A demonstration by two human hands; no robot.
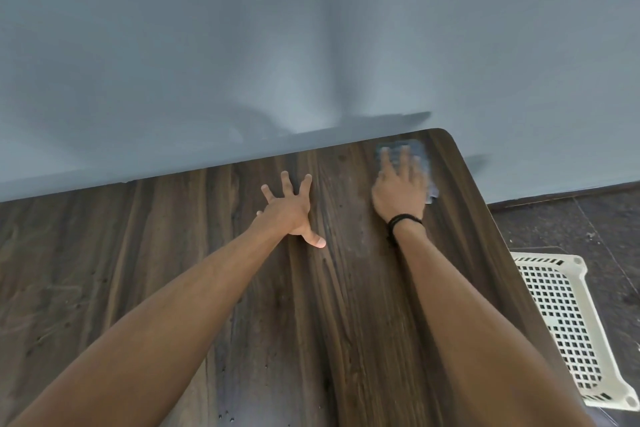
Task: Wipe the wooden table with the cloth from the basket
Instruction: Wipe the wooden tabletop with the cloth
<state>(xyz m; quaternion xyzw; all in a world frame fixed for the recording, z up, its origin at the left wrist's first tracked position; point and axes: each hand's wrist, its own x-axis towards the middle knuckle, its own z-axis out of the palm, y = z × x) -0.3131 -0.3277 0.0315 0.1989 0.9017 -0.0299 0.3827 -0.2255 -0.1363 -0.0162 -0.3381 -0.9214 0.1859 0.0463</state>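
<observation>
Right hand (400, 192) lies flat, fingers extended, pressing the cloth (420, 156) on the table (207, 270) near its far right corner; left hand (289, 210) splayed open, empty, on the table

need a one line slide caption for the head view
Right hand presses a cloth flat at the wooden table's far right corner, left hand splayed beside it, basket on the floor.
</observation>
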